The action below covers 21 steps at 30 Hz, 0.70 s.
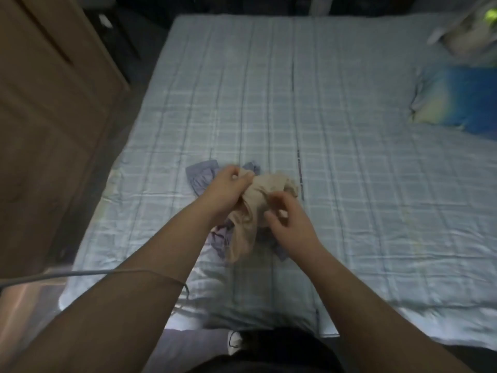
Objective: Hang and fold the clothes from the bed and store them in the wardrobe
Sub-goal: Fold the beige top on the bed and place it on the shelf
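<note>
Above the checked bed (322, 103), left hand (228, 187) grips a crumpled beige garment (266, 187), right hand (290, 224) pinches its side; a lilac garment (200, 176) lies on the bed.

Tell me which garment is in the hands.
The beige garment, gripped by the left hand and right hand; the lavender garment lies on the bed underneath.

The bed (336, 162) wears a pale blue checked sheet, creased toward its near edge. A crumpled lilac garment (200, 176) lies on it left of the middle, with the lower end of a beige garment (269, 184) draped over it. A blue and yellow pillow (457, 98) rests at the right edge. A blurred pale bundle (465, 36) sits in the far right corner.
</note>
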Available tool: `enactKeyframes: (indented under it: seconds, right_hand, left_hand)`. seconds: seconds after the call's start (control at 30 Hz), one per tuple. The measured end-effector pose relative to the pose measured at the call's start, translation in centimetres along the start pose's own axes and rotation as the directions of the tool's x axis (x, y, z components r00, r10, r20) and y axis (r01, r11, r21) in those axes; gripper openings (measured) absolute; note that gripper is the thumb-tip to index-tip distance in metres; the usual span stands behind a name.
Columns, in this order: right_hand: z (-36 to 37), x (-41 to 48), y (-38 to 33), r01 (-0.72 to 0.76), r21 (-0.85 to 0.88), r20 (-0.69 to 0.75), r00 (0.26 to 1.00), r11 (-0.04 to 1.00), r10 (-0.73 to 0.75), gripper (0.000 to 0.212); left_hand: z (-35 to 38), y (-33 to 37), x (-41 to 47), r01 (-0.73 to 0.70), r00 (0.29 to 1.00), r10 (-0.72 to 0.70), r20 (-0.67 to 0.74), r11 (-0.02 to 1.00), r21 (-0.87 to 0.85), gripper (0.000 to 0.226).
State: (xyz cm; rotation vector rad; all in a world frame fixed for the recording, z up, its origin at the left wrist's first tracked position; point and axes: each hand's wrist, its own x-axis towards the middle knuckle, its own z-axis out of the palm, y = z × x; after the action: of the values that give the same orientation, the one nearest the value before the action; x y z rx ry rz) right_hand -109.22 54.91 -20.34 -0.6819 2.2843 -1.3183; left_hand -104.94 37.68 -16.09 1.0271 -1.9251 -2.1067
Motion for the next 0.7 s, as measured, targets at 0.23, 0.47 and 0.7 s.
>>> enactKeyframes:
  seconds: [0.23,0.47,0.7]
  right_hand:
    - [0.0,-4.6,-8.8,0.081,-0.200,-0.027,0.996,0.976,-0.088,0.062]
    - [-3.3,-4.5,-14.5,0.054,-0.101,-0.200,0.977,0.993,-0.073,0.024]
    - [-7.8,-1.7,-21.8,0.231,-0.075,-0.287,0.927,0.970,-0.243,0.019]
  left_hand:
    - [-2.6,7.5,-7.2,-0.058,0.991,0.066,0.119,0.996,-0.069,0.015]
    - [-7.5,14.2,-10.4,-0.205,0.978,0.203,0.046,0.978,0.046,0.025]
    - [-11.2,18.7,-12.3,-0.294,0.952,0.305,-0.025,0.934,0.201,0.028]
